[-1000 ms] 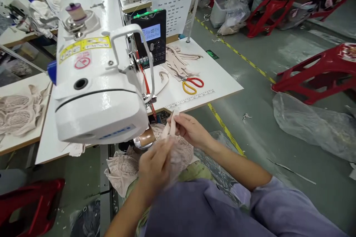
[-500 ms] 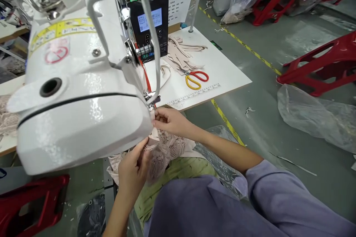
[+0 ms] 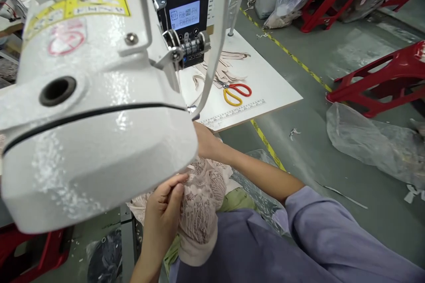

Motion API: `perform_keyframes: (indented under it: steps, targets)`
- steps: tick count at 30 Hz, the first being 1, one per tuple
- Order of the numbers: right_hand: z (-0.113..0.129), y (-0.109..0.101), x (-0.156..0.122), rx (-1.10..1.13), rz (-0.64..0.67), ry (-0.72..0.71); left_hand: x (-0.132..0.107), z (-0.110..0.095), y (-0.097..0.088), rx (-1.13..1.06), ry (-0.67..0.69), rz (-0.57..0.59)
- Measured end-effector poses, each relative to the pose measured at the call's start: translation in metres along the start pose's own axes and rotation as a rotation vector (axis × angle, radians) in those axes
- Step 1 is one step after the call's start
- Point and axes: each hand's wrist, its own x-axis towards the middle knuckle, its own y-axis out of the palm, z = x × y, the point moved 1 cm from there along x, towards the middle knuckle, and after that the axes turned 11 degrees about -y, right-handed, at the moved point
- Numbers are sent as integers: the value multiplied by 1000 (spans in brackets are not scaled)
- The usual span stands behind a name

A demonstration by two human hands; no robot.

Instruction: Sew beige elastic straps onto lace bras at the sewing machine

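A big white sewing machine head [image 3: 89, 110] fills the left and middle of the view. Below its front end hangs a piece of beige lace fabric [image 3: 201, 203]. My left hand [image 3: 162, 212] pinches the lace's left edge, fingers closed on it. My right hand [image 3: 204, 141] reaches under the machine head at the lace's top; its fingers are hidden behind the machine. A black control panel [image 3: 186, 17] with a lit screen sits behind the machine.
Red-and-yellow scissors [image 3: 234, 92] and beige fabric strips [image 3: 222, 68] lie on the white table [image 3: 272, 93]. Red plastic stools [image 3: 381, 79] and clear plastic bags [image 3: 375, 141] stand on the grey floor at right. Yellow floor tape [image 3: 265, 141] runs past the table.
The view has moved closer to the machine. My right hand has gone further under the machine head, hiding its fingers. The lace has been lifted up with my left hand.
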Motion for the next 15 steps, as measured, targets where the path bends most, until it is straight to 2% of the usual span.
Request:
perform_keyframes:
  steps: [5, 9, 15]
  targets:
    - [6, -3, 3, 71, -6, 96, -2, -4, 4, 45, 3, 34]
    - [15, -6, 3, 86, 0, 170, 0, -9, 5, 117, 95, 59]
    - [23, -8, 4, 88, 7, 191, 7, -6, 2, 243, 214, 4]
